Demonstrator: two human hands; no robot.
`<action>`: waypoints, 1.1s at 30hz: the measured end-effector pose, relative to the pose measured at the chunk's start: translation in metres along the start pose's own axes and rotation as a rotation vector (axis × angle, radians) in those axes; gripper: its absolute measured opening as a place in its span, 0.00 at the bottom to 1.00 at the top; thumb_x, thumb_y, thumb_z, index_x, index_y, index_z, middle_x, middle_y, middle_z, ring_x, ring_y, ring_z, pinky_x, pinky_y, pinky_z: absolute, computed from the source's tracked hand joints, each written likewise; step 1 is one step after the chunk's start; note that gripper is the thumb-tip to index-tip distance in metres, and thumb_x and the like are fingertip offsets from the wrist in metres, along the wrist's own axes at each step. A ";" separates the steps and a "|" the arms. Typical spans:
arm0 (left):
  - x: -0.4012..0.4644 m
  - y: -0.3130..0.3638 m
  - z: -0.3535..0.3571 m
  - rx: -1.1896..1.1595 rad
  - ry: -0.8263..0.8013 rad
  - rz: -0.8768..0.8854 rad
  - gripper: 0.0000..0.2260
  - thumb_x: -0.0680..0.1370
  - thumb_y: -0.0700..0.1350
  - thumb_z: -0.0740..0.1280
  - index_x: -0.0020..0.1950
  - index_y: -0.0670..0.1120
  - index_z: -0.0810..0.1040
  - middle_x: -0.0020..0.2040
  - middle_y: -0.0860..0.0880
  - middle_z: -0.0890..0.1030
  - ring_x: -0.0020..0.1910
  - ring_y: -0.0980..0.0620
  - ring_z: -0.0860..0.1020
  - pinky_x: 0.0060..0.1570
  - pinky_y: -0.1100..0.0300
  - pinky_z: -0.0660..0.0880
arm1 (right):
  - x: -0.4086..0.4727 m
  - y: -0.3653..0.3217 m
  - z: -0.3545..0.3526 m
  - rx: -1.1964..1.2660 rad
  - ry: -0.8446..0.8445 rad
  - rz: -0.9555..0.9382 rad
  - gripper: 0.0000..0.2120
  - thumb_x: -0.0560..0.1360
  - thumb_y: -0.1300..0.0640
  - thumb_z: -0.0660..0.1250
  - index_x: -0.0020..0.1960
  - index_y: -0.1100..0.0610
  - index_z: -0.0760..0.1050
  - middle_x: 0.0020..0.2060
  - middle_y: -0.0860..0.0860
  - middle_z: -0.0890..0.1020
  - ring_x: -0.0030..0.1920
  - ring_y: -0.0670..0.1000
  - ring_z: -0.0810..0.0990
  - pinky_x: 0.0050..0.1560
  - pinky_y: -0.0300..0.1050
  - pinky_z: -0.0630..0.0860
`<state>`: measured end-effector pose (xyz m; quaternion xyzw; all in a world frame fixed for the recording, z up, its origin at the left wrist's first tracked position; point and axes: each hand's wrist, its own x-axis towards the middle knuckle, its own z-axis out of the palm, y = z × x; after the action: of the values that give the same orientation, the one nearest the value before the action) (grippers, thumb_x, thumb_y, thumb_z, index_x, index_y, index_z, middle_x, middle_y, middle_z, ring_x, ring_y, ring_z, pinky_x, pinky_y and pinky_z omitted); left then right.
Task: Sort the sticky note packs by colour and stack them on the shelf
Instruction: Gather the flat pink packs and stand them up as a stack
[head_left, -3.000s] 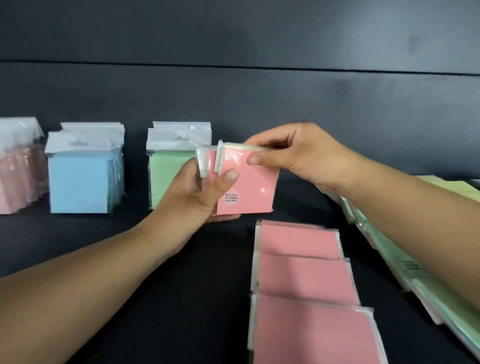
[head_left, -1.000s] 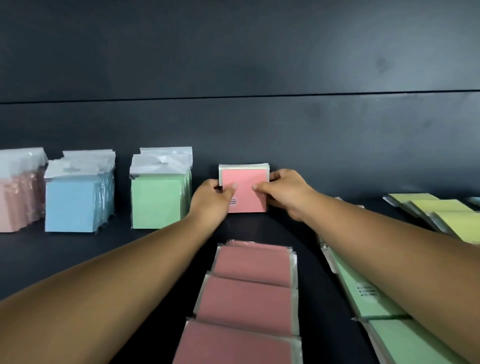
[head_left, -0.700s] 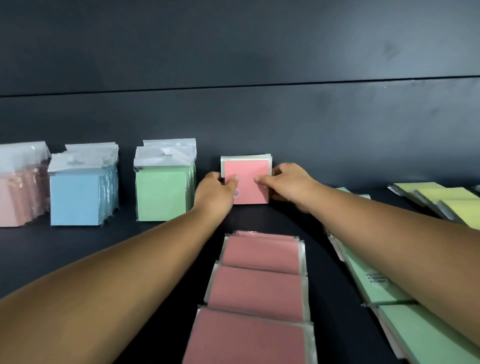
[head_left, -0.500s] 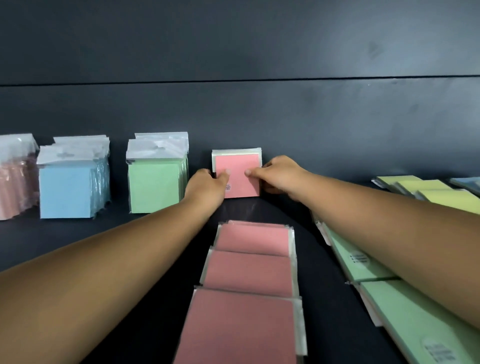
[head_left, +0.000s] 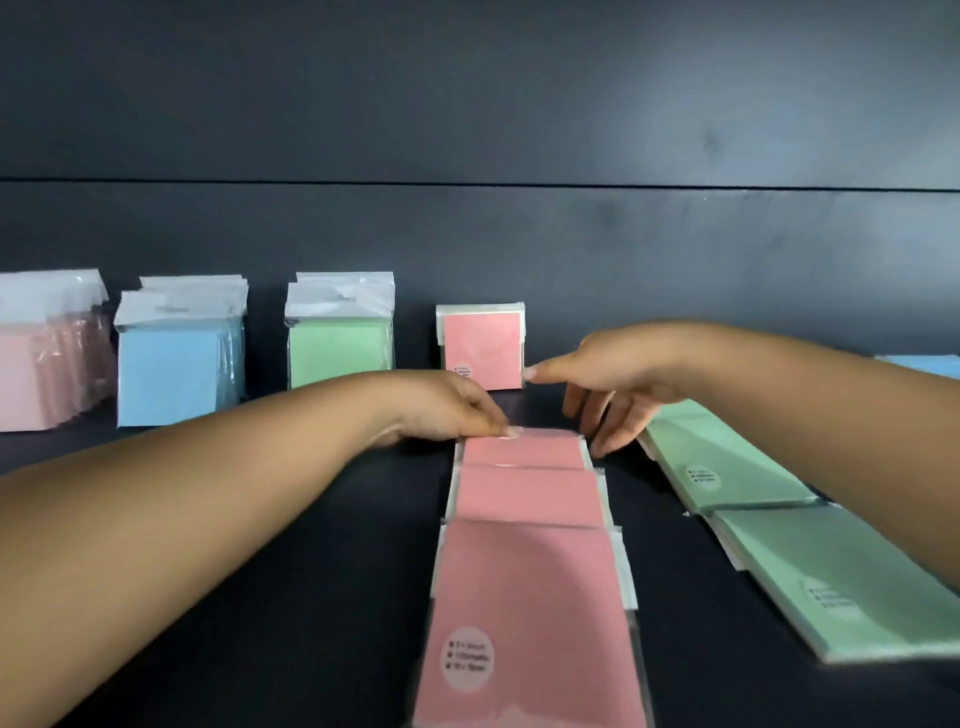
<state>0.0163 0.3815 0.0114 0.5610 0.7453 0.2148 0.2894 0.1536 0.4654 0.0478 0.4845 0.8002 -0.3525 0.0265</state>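
Upright stacks of pale pink (head_left: 49, 358), blue (head_left: 174, 358) and green (head_left: 340, 338) packs stand at nine to eleven o'clock; the new pink stack (head_left: 483, 345) stands at twelve. Left hand (head_left: 447, 410) and right hand (head_left: 613, 384), fingers loose and gripping nothing, reach for the farthest pink pack (head_left: 524, 449). Flat pink and green packs (head_left: 737, 467) remain unsorted.

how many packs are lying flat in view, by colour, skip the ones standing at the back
pink flat packs: 3
green flat packs: 2
blue flat pack, cut off at the right edge: 1
total: 6
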 end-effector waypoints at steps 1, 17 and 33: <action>0.002 0.001 -0.002 0.028 -0.015 0.011 0.03 0.76 0.48 0.67 0.48 0.51 0.78 0.43 0.55 0.76 0.43 0.59 0.72 0.46 0.66 0.69 | -0.002 0.001 0.002 0.043 0.001 0.009 0.29 0.77 0.41 0.58 0.61 0.68 0.70 0.40 0.61 0.76 0.32 0.54 0.79 0.28 0.39 0.78; 0.008 -0.001 -0.012 -0.662 0.230 0.090 0.10 0.72 0.33 0.69 0.39 0.46 0.72 0.37 0.49 0.75 0.36 0.55 0.75 0.39 0.62 0.74 | -0.005 0.014 0.007 0.506 0.070 -0.173 0.12 0.77 0.52 0.63 0.40 0.59 0.73 0.34 0.55 0.78 0.33 0.52 0.77 0.34 0.41 0.77; -0.041 -0.026 -0.014 -0.743 0.465 0.200 0.08 0.77 0.46 0.64 0.53 0.44 0.73 0.44 0.45 0.78 0.41 0.49 0.77 0.46 0.55 0.75 | -0.022 0.012 0.014 0.090 0.025 -0.179 0.11 0.73 0.48 0.67 0.47 0.56 0.75 0.46 0.51 0.79 0.50 0.51 0.76 0.53 0.44 0.74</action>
<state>-0.0032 0.3346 0.0128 0.4250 0.6051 0.6151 0.2736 0.1705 0.4442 0.0396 0.4161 0.8239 -0.3830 -0.0369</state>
